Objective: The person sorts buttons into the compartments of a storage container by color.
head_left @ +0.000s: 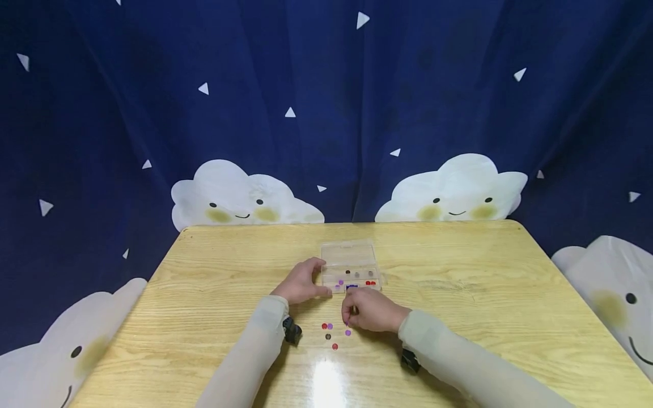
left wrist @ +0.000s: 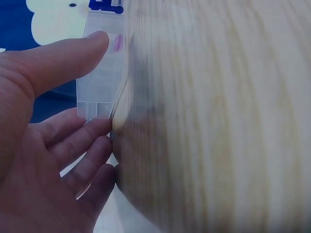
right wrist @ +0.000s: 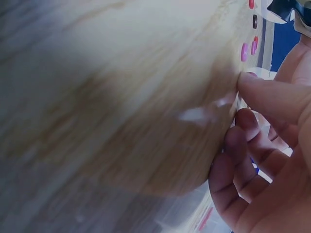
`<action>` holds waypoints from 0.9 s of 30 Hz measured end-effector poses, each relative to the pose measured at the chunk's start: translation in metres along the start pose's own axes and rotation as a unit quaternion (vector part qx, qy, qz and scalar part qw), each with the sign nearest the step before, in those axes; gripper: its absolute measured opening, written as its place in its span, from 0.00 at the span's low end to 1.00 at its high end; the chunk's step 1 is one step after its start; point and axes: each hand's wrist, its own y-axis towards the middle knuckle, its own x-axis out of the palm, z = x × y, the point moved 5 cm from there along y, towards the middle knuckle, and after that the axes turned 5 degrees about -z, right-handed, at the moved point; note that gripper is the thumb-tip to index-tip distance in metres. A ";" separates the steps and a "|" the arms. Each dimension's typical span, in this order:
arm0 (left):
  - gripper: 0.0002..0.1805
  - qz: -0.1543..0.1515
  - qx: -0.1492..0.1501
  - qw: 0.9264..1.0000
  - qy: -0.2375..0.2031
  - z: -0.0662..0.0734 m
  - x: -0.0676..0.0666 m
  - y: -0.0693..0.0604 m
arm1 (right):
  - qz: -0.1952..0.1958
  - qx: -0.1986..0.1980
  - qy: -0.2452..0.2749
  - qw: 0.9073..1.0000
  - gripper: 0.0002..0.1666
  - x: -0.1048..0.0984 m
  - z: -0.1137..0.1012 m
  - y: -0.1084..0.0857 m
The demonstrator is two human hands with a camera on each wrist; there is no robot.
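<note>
A clear plastic divided box [head_left: 348, 255] lies on the table with its lid raised back. Small black, pale, purple and red buttons sit in its compartments, and a blue latch [left wrist: 107, 6] marks its front. Around the box's left end lies my left hand [head_left: 302, 281], thumb by the front corner and loosely bent fingers at the side. In front of the box, my right hand [head_left: 374, 309] has its thumb and fingertips down on the table at a purple button [right wrist: 251, 74], mostly hidden by the fingers. Just beside it is another purple button [head_left: 348, 332].
Loose on the table near my right hand are a red button [head_left: 324, 326], a purple one [head_left: 330, 326], a dark one [head_left: 328, 336] and a second red one [head_left: 334, 347]. Behind the wooden table [head_left: 459, 266] hangs a dark blue curtain [head_left: 326, 85] with white clouds.
</note>
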 end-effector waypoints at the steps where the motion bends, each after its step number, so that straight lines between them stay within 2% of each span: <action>1: 0.43 0.001 0.001 1.000 0.002 0.000 -0.001 0.000 | 0.000 -0.001 0.001 1.000 0.09 -0.001 0.000 0.000; 16: 0.43 0.000 -0.002 1.000 0.008 0.000 -0.002 0.000 | 0.002 -0.009 0.018 1.000 0.08 -0.001 0.002 0.000; 21: 0.43 0.001 0.001 1.000 -0.001 0.000 -0.002 0.002 | 0.007 -0.006 0.020 1.000 0.08 -0.002 0.004 0.001; 27: 0.42 0.003 -0.001 1.000 -0.011 -0.001 -0.002 0.004 | -0.006 -0.002 0.038 0.999 0.08 -0.002 0.003 0.004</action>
